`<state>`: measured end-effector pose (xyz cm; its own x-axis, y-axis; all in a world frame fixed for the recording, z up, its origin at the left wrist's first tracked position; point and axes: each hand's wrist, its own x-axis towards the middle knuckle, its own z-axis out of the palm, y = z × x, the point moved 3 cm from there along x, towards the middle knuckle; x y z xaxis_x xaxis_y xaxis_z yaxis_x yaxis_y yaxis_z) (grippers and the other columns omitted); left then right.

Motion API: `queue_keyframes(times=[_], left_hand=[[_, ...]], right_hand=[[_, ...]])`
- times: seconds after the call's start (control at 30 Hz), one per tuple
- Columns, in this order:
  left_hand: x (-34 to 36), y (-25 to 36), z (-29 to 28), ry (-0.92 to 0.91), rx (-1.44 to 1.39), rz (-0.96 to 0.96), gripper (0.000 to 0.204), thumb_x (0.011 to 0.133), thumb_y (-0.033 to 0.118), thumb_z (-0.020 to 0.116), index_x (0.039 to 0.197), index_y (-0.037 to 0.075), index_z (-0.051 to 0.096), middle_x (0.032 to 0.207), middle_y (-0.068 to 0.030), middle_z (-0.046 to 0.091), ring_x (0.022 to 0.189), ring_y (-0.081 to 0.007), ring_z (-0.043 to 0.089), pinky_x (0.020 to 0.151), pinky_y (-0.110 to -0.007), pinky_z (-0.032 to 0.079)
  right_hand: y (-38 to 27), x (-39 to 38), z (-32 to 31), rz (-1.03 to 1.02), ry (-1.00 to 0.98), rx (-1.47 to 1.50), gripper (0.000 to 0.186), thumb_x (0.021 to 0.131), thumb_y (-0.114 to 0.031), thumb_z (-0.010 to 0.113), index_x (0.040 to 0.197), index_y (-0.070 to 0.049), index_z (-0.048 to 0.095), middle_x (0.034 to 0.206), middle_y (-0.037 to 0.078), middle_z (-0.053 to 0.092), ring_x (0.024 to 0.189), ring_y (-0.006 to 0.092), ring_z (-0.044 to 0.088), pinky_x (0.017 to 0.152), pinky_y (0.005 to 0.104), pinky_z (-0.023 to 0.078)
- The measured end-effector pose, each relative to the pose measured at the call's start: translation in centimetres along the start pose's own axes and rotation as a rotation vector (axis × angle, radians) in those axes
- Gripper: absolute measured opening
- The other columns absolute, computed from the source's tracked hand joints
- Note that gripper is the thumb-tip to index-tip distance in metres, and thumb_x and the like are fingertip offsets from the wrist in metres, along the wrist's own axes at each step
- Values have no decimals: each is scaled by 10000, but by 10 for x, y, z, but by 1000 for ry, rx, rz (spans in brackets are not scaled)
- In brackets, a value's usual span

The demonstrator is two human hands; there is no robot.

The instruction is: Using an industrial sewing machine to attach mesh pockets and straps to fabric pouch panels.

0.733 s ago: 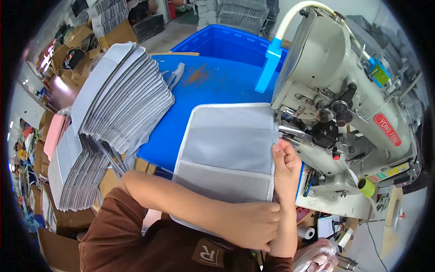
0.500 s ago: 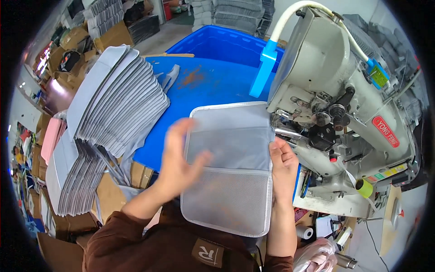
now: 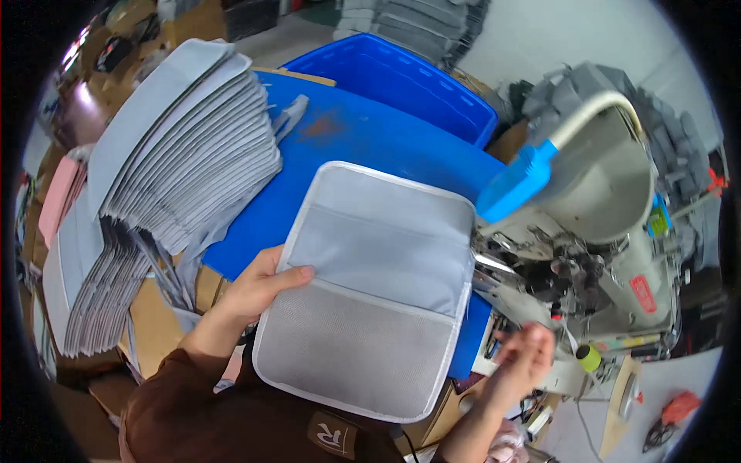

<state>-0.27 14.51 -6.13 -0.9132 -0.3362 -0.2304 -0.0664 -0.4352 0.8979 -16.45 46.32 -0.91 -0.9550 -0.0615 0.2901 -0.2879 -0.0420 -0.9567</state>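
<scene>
A grey fabric pocket panel [image 3: 370, 247] with pale bound edges and rounded corners lies tilted before me. Its lower half is a mesh pocket [image 3: 355, 339]. My left hand [image 3: 262, 285] is closed on the panel's left edge, thumb on top and the other fingers underneath, out of sight. Off the panel to the right, my right hand [image 3: 525, 359] is beside the sewing machine [image 3: 610, 262], its half-curled fingers smeared by motion. Whether anything is in them I cannot make out. The panel's upper right edge meets the machine's needle area.
Stacked grey fabric panels [image 3: 185, 147] stand to the left on a blue tabletop [image 3: 378, 139]. Beyond it sits a blue plastic bin [image 3: 401, 77]. A pale hose with a blue nozzle [image 3: 517, 185] hangs over the machine. A yellow-green spool [image 3: 588, 356] is at its right.
My right hand has let go of the panel's right edge and moved down and right. My left hand, above the panel before, now grips its left edge. The panel has turned clockwise; my view has shifted.
</scene>
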Motion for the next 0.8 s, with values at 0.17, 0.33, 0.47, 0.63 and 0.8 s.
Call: queue_keyframes(times=[0.17,0.33,0.47,0.63,0.8], left_hand=[[-1,-7,-1,-15,119,-59,382,953,155,657,1304,17,597,1186,-57,667,1054,-160,617,911,-316,499],[2,-12,10,-161,48,73,438,976,248,630,1339,10,568,1256,-80,640,1132,-170,584,957,-324,473],[-3,-14,11,-174,49,72,463,985,289,622,1342,2,560,1257,-79,636,1115,-163,588,943,-317,477],[-10,-9,11,-161,39,-54,447,990,317,621,1318,16,579,1189,-52,654,1066,-130,592,902,-305,487],[-21,-8,-5,93,-8,-72,323,946,203,661,1220,33,645,1070,-50,702,926,-144,665,816,-305,533]], right_hand=[[-7,26,-23,64,144,-177,241,1013,-291,585,937,-63,609,621,-58,413,513,23,351,567,191,414],[18,-2,2,4,-70,-91,227,1004,-200,569,1071,-2,657,790,34,617,631,99,489,570,237,385],[13,-18,47,73,-327,-158,358,997,-173,577,1284,41,586,1141,136,674,933,196,625,831,314,483],[21,-30,50,281,-252,52,368,959,-116,609,1290,41,570,1215,150,656,1031,255,640,915,359,485],[26,-28,62,310,-333,210,456,1006,-202,591,1381,42,498,1230,107,649,1054,134,610,940,274,466]])
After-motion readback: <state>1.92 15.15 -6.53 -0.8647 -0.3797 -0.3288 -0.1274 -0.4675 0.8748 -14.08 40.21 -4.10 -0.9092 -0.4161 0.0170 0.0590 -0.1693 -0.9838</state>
